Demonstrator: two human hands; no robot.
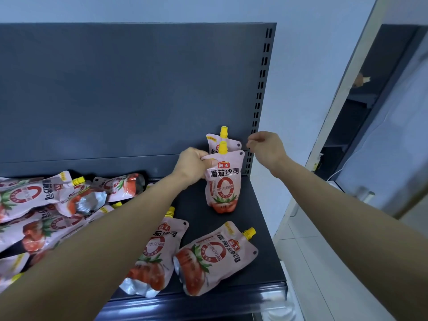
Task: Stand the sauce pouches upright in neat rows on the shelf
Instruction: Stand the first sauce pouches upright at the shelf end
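The left hand [193, 163] grips the upper left corner of a sauce pouch [223, 184], fingers curled over the edge and thumb pressed on its front. This pouch stands upright on the dark shelf [254, 228], just right of that hand, its yellow cap pointing up. Right behind it stands a second pouch [222, 140], touching or nearly touching; only its cap and top edge show, the rest is hidden by the front one.

The right hand [266, 147] hangs in the air to the right of both standing pouches, apart from them, seen from the back. Its fingers [253, 140] are curled with the tips close to the thumb, and nothing shows between them. It sits in front of the slotted post [261, 77] at the shelf's right end; whether it touches the post cannot be made out.

Below the left hand, towards the shelf's front edge, two pouches lie flat: one [159, 253] partly covered by the left forearm, another [215, 258] just to its right, tilted with its cap up and to the right. Far left of the left hand lies a jumbled heap of pouches [34, 205], overlapping, some face down, cut off by the picture's edge and partly hidden under the forearm, so their number cannot be counted.
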